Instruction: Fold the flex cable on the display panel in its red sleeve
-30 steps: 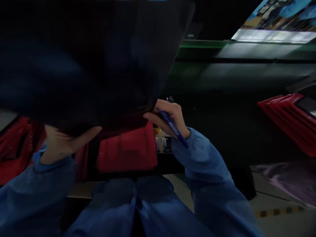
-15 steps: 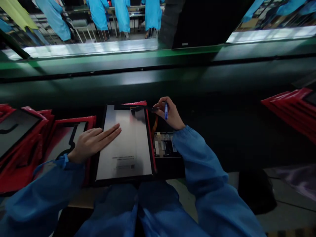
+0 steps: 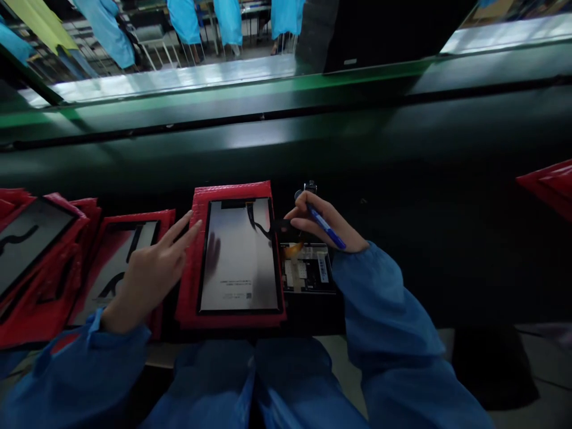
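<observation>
A display panel (image 3: 239, 262) with a silvery back and black border lies on a red bubble-wrap sheet (image 3: 188, 292). Its black ribbon cable (image 3: 263, 231) runs from the top edge to the right. My right hand (image 3: 333, 221) pinches the cable's end between thumb and fingertips, and a blue pen (image 3: 327, 226) is also held in that hand, slanting across it. My left hand (image 3: 154, 268) has two fingers stretched out at the red sheet's left edge. Below my right hand lies a circuit-board assembly (image 3: 313, 271) with an orange flex strip (image 3: 292, 250), partly beneath the red sheet's side.
More panels on red wrap (image 3: 120, 253) lie at the left, beside a slanted red stack (image 3: 40, 262). A small metallic object (image 3: 309, 187) sits beyond my right hand. Red packets (image 3: 549, 185) are at the far right. A green ledge (image 3: 223, 137) runs behind.
The panel, closer to the camera before, now lies lower on the red sheet. My left hand has moved left off the panel. The pen in my right hand has tilted.
</observation>
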`<state>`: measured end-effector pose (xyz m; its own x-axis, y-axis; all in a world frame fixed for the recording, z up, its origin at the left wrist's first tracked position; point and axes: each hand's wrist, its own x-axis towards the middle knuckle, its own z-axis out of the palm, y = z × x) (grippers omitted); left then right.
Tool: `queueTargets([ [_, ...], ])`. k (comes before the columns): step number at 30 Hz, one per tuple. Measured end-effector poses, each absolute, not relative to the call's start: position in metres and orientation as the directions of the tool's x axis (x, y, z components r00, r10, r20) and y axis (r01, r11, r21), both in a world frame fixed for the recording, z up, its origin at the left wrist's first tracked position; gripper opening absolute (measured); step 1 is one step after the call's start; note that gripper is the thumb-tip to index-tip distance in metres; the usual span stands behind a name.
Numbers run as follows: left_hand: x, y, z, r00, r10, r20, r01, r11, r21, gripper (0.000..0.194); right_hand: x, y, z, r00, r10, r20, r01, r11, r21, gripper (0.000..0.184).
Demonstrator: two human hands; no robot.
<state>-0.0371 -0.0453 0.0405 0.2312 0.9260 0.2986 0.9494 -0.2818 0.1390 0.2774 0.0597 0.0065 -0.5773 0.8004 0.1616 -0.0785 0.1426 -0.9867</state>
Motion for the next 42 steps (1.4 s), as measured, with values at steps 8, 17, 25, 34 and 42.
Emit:
queueTargets([
  [8, 0.045, -0.019, 0.029, 0.262, 0.965, -0.022, 0.515, -0.120, 0.849, 0.055, 0.242, 0.033, -0.004, -0.602, 0.778, 0.181, -0.001, 0.226, -0.974, 0.042],
  [17, 0.044, -0.005, 0.022, 0.215, 0.971, -0.105, 0.441, -0.001, 0.898, 0.021, 0.253, 0.039, -0.005, -0.608, 0.779, 0.156, 0.009, 0.203, -0.979, 0.042],
  [25, 0.049, -0.002, 0.026, 0.246, 0.956, -0.158, 0.397, 0.050, 0.917, 0.008, 0.243, 0.033, -0.008, -0.609, 0.777, 0.161, -0.035, 0.177, -0.984, 0.041],
  [34, 0.041, -0.007, 0.035, 0.267, 0.950, -0.162, 0.385, 0.049, 0.921, 0.015, 0.241, 0.034, -0.013, -0.556, 0.810, 0.184, -0.103, 0.152, -0.983, 0.046],
  [42, -0.038, -0.035, 0.030, -0.263, 0.965, 0.015, 0.898, 0.239, 0.370, 0.036, 0.247, 0.038, -0.009, -0.468, 0.867, 0.173, -0.090, 0.148, -0.985, 0.043],
])
